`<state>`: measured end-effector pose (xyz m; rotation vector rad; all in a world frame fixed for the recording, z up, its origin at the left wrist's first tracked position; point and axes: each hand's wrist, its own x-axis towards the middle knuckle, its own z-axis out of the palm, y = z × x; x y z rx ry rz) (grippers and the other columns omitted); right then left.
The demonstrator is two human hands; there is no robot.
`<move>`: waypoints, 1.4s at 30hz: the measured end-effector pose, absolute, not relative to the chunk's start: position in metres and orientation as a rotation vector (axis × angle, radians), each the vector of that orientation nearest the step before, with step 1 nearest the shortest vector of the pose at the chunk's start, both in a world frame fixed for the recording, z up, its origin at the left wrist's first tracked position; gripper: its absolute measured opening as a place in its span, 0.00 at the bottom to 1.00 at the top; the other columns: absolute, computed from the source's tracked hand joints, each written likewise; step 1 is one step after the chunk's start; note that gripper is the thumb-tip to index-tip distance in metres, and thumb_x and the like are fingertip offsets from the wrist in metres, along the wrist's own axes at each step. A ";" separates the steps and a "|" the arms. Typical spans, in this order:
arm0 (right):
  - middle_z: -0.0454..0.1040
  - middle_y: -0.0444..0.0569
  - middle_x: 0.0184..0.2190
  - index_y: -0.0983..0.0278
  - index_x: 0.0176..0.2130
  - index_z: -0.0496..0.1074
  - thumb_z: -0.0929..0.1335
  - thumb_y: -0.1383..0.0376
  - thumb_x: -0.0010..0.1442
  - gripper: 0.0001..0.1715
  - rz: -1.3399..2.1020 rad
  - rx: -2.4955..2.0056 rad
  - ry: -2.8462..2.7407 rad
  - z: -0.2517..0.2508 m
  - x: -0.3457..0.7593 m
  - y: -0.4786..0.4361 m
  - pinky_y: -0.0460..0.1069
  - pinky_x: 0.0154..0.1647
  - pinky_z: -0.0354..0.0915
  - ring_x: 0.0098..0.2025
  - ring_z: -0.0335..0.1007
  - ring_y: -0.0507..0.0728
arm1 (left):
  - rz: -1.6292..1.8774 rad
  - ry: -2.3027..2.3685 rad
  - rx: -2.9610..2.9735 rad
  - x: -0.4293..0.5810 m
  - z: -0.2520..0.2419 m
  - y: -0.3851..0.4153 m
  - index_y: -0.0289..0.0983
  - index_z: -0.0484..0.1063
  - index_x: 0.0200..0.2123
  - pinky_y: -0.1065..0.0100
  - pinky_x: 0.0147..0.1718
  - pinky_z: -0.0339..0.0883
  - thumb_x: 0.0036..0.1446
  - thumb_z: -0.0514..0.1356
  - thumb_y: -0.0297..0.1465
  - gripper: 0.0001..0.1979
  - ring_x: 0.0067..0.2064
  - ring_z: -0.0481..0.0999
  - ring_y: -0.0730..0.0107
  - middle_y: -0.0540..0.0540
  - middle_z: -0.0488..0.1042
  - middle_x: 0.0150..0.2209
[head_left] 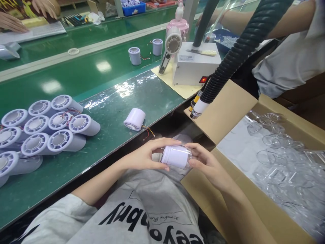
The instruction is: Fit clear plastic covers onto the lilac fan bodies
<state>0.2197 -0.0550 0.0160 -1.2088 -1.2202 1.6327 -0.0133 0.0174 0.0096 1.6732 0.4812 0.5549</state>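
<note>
Between my two hands, above my lap, is a pale lavender fan housing with a clear plastic cover around its right end. My left hand grips the ringed left end, thumb and fingers on either side. On the right, my right hand has its fingers closed on the clear cover. A similar housing with thin red and yellow wires lies on its side near the bench edge. To the left, several more housings stand tilted in a cluster, their round grilles facing up.
An open carton of clear plastic covers stands at my right. A black corrugated hose hangs over it. A white box with a lit red switch and a handheld fan stand beyond. Co-workers' hands show at the far left.
</note>
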 end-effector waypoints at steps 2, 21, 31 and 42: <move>0.75 0.46 0.37 0.59 0.49 0.68 0.71 0.54 0.60 0.20 1.705 -1.171 -1.131 0.013 0.219 -0.055 0.49 0.35 0.74 0.35 0.74 0.55 | 0.557 0.471 1.673 -0.014 0.010 0.017 0.47 0.65 0.62 0.55 0.61 0.62 0.48 0.71 0.32 0.37 0.64 0.65 0.53 0.42 0.67 0.62; 0.73 0.50 0.19 0.70 0.30 0.74 0.56 0.41 0.66 0.39 2.200 -1.183 -0.594 0.009 0.205 -0.054 0.38 0.12 0.62 0.15 0.69 0.49 | 0.598 0.427 1.633 -0.014 0.009 0.011 0.51 0.67 0.59 0.58 0.60 0.64 0.47 0.71 0.27 0.36 0.65 0.63 0.55 0.44 0.66 0.62; 0.68 0.45 0.14 0.66 0.34 0.69 0.47 0.47 0.71 0.37 2.100 -1.020 -0.352 -0.028 0.220 -0.013 0.34 0.09 0.50 0.09 0.52 0.44 | 0.485 0.517 1.249 0.026 -0.010 0.062 0.42 0.59 0.65 0.53 0.61 0.62 0.41 0.73 0.23 0.48 0.62 0.67 0.51 0.35 0.62 0.65; 0.60 0.40 0.11 0.65 0.30 0.65 0.47 0.43 0.68 0.38 2.101 -1.009 -0.422 -0.052 0.240 0.037 0.35 0.08 0.40 0.09 0.37 0.43 | 0.452 0.563 1.328 0.056 -0.012 0.109 0.35 0.66 0.60 0.48 0.59 0.61 0.41 0.74 0.28 0.41 0.60 0.69 0.48 0.33 0.68 0.60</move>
